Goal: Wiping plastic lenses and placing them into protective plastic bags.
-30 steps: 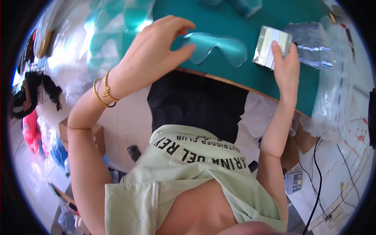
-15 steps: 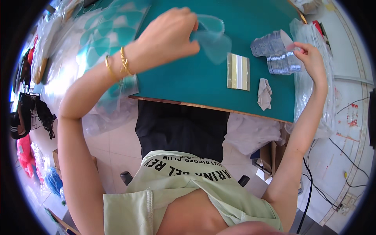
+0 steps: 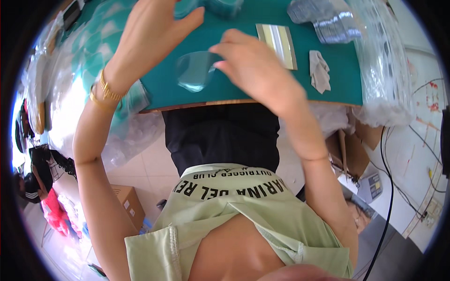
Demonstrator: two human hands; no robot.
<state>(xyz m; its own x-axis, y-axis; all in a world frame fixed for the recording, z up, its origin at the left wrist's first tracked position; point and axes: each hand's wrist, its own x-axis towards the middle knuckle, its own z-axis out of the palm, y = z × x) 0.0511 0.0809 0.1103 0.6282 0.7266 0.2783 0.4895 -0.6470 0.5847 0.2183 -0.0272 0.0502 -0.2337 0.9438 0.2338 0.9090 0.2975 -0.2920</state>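
Between the thumb and fingertips of my right hand, a thin, clear, curved plastic piece is pinched above the green tabletop. The hand is a little blurred by motion. My left hand, with gold bracelets on its wrist, is up at the table's far left. Its thumb stretches away from the palm, and the top of the picture cuts off the other fingers. Close to that thumb is a clear rounded piece, with more clear pieces to its right.
A flat yellow-and-silver rectangular piece and a crumpled grey cloth lie on the right of the table. Beyond them are stacked clear pieces and a clear plastic bag. Plastic sheeting covers the left side.
My right hand has come leftward from the stacked clear pieces, now with a clear piece in it. My left hand has moved left and away from me. The view has shifted.
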